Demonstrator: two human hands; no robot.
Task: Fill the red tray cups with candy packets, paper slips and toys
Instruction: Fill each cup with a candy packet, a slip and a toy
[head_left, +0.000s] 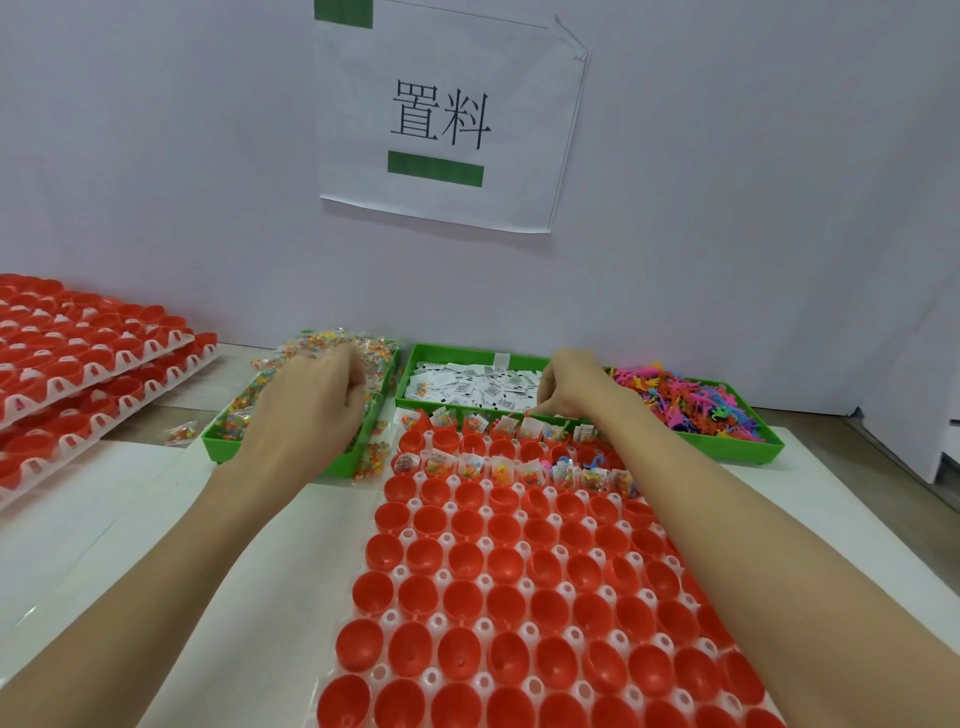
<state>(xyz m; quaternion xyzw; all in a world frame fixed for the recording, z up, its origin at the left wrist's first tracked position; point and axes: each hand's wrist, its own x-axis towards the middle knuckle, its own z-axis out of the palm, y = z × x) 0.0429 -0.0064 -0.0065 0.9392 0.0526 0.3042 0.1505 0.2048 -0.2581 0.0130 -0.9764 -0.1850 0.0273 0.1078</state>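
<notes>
- The left hand (311, 400) is curling into the candy packets (322, 343) at centre left, gathering some.
- The right hand (571, 384) is pinching paper slips (467, 387) in the middle green bin (410, 364).
- Both are restocking for the red tray cups (519, 571) below, where mostly the top two rows are holding items.

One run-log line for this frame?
left hand: in candy packets | right hand: at paper slips | red tray cups: mostly unfilled

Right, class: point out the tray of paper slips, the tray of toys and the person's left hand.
tray of paper slips (452, 353), head view, green far rim.
tray of toys (737, 446), head view, green near rim.
left hand (306, 400), head view, back of hand.
</notes>
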